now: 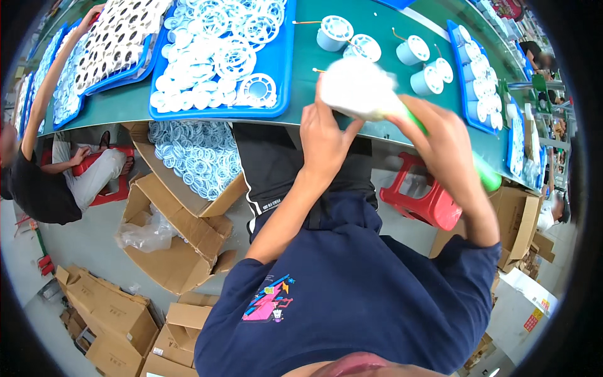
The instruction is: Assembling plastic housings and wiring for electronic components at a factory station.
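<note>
My right hand is closed around a green-handled tool. Its large white head, blurred by motion, is over the table's near edge. Beside that head is my left hand, its fingers bent and its thumb stretched toward the white shape. What the left fingers grip is hidden behind the head; a short orange wire sticks out there. Just beyond stand light-blue plastic cups with slotted tops and wires, one to the left and another farther right. A further cup has a round light-blue disc leaning beside it.
A blue tray of light-blue rings and discs lies left on the green table. Another blue tray of cups stands right. Below are a box of rings, a red stool and cardboard boxes. A seated person reaches in at left.
</note>
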A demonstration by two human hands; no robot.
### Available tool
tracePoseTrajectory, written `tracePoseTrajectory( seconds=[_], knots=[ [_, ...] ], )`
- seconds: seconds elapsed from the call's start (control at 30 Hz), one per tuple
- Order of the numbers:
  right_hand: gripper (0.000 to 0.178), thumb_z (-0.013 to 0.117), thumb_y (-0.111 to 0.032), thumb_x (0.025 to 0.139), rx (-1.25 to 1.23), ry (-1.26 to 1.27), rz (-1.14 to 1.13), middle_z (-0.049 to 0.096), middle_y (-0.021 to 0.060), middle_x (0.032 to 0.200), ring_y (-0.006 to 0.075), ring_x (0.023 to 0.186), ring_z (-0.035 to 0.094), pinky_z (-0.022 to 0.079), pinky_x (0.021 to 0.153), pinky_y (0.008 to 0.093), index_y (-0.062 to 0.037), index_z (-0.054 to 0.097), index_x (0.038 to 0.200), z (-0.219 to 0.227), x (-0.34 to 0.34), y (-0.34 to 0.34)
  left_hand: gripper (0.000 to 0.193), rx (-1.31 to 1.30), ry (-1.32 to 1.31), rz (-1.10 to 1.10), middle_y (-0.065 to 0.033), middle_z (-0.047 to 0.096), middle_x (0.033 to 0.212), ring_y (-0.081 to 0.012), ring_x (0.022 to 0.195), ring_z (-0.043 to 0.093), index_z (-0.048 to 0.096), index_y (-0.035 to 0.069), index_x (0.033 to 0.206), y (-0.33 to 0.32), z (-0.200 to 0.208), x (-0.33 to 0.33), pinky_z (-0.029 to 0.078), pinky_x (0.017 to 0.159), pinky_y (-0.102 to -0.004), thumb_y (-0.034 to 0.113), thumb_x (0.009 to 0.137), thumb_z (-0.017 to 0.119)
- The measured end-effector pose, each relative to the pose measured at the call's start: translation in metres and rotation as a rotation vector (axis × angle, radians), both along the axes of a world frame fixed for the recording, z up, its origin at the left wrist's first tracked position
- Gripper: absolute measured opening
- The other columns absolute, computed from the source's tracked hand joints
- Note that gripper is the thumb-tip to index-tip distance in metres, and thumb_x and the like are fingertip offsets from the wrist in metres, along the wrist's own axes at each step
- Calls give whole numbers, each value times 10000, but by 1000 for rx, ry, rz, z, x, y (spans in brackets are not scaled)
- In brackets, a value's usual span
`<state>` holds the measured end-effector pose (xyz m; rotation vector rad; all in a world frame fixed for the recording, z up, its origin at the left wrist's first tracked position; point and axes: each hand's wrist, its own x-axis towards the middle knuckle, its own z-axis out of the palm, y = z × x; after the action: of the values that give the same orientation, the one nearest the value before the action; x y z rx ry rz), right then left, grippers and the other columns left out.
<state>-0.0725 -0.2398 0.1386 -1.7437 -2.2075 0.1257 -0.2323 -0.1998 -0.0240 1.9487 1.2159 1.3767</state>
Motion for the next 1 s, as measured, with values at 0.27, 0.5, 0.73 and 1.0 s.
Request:
tracePoseTrajectory(
  seconds=[0.27,0.5,0.73,1.0],
  knots=[
    [329,644,-316,1031,-404,123,-313,664,253,848,414,781,640,502,724,437,-9,726,1117,22,30,37,787,-30,-50,-10,-172,712,1193,-363,1058,680,483,-48,1439,0,4,3,495,909,-438,193,805,881],
    [295,692,-208,998,-474,227,-578,703,163,830,175,779,668,516,727,347,41,717,1155,-27,110,-87,567,-223,-79,-94,-175,646,1153,-367,1029,677,587,30,1278,4,15,43,556,860,-443,168,804,865],
    [402,789,-9,811,-1,402,-467,657,151,934,306,834,636,506,775,403,45,695,1198,-95,54,-123,625,-127,-3,-129,-188,588,1284,-377,1179,579,550,78,1424,9,30,59,448,995,-482,300,891,790],
    [460,879,-143,718,222,71,-141,637,73,935,290,898,581,460,798,426,-68,762,1157,-109,85,-44,869,-90,162,120,-242,483,1373,-398,1187,530,405,73,1556,65,21,62,436,974,-500,295,839,844]
  ],
)
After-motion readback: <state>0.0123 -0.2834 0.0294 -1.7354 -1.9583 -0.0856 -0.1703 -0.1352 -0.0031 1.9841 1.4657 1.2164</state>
